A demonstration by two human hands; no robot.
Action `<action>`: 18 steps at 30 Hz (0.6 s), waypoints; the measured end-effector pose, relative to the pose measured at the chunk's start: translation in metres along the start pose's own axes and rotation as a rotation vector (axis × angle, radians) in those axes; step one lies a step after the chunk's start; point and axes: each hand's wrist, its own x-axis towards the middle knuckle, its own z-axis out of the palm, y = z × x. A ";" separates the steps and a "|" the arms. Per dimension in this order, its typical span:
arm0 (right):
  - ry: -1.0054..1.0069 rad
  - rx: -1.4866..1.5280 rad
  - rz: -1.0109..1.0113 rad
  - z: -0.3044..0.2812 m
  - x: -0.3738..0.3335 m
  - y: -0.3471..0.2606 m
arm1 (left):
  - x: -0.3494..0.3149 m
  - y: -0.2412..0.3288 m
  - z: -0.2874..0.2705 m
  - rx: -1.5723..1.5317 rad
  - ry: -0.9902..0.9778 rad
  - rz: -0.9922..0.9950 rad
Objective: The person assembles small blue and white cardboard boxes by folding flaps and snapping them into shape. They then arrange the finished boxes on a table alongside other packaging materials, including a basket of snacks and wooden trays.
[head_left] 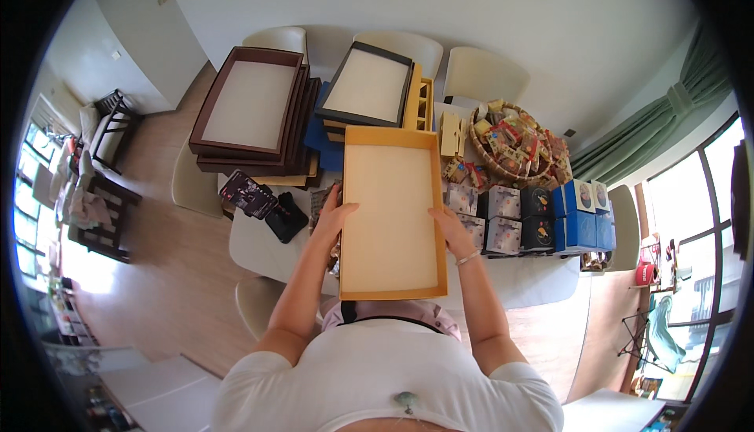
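A shallow, rectangular golden-yellow cardboard box (393,220), perhaps a lid, is held up in front of me above the table's near edge. Its open side faces me and shows a bare cream inside. My left hand (336,218) grips the left wall, with the thumb over the rim. On the opposite wall my right hand (453,232) does the same, a bracelet at its wrist. The fingers of both hands are partly hidden behind the box. Part of the white table (518,287) and some things on it are covered by the box.
Stacked dark-red boxes (300,118) stand far left, beside a black-rimmed box (369,82). A wicker basket (475,137) of small packets sits far right. Before it are small grey boxes (503,236), black boxes (538,200) and blue boxes (581,229). A phone (247,194) rests on a black stand (287,218).
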 end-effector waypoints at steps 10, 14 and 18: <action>0.107 -0.638 -0.174 0.031 0.028 0.049 | 0.018 -0.046 -0.065 0.958 0.176 -0.034; 0.052 -0.798 -0.122 0.022 0.019 0.017 | 0.018 -0.046 -0.070 0.962 0.181 0.050; 0.042 -0.741 -0.069 0.012 0.023 -0.010 | 0.016 -0.025 -0.058 0.844 0.216 0.153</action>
